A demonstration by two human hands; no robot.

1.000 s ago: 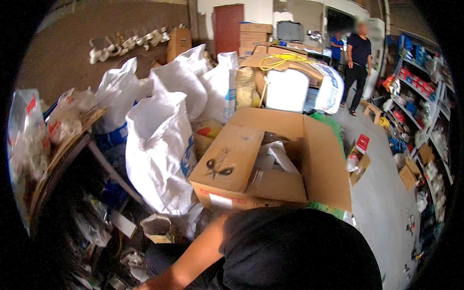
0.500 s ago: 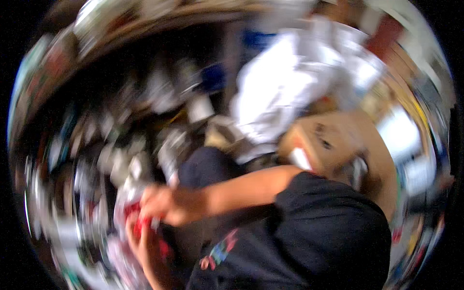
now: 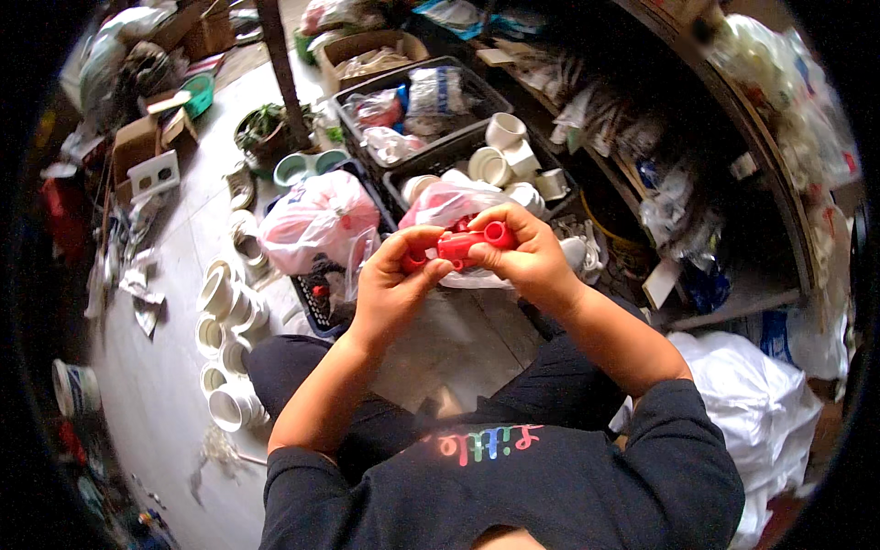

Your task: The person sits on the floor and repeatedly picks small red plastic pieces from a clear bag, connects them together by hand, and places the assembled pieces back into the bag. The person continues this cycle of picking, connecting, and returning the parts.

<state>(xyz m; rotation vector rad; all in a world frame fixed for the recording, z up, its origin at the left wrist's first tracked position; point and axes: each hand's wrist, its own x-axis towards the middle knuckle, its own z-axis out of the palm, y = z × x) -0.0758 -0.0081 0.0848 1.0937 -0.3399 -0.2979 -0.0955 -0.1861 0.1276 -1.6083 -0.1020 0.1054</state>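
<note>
Both hands meet in front of my body around a red plastic pipe fitting with round sockets. My left hand pinches its left end between thumb and fingers. On the other end, the thumb and fingers of my right hand are closed beside an open round socket. Fingers cover part of the fitting, so its full shape is hidden. Just beyond and below it lies a clear plastic bag with a pinkish tint. A tied plastic bag with pinkish contents rests in a dark crate to the left.
White pipe fittings stand in rows on the floor at left. More white fittings fill a black crate ahead, with another crate of bags behind. A wooden shelf runs along the right, above a white sack.
The earlier view is blurred and turned toward the right, with both hands at lower left on something red. Now my view has swung left, and the hands are centred and still together on the red fitting.
</note>
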